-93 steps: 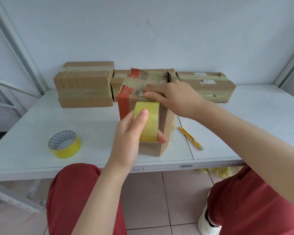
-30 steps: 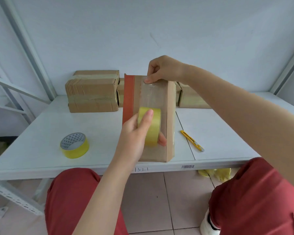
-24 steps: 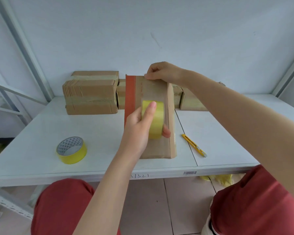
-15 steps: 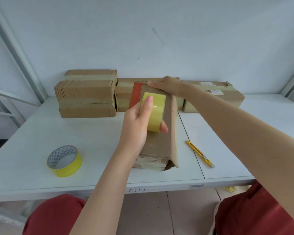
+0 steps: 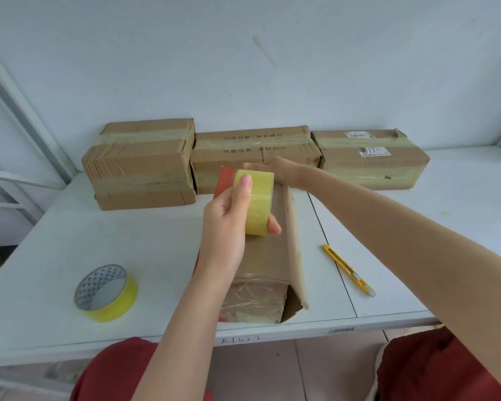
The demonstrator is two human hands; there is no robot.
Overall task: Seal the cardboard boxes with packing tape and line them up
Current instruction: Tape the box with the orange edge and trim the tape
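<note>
The left hand point(image 5: 229, 224) grips a yellow tape roll point(image 5: 255, 202), thumb curled across its near side and fingers wrapped over the far rim, holding it just above the top of a box point(image 5: 272, 256). The right hand point(image 5: 281, 172), at 1 o'clock from the left, lies flat on the box's far end with fingers stretched out; their tips are hidden behind the roll. The box lies lengthwise on the table point(image 5: 41, 241), running from 6 to 12 o'clock, with a red strip at its far left corner, clear tape over the near end and a flap standing open at the near right. From the box, a knife point(image 5: 349, 270) lies at 3 o'clock, apart from it, and a spare roll point(image 5: 106, 292) lies flat at 8 o'clock. At 12 o'clock three sealed boxes point(image 5: 255, 149) stand side by side along the wall, the right hand just in front of the middle one.
</note>
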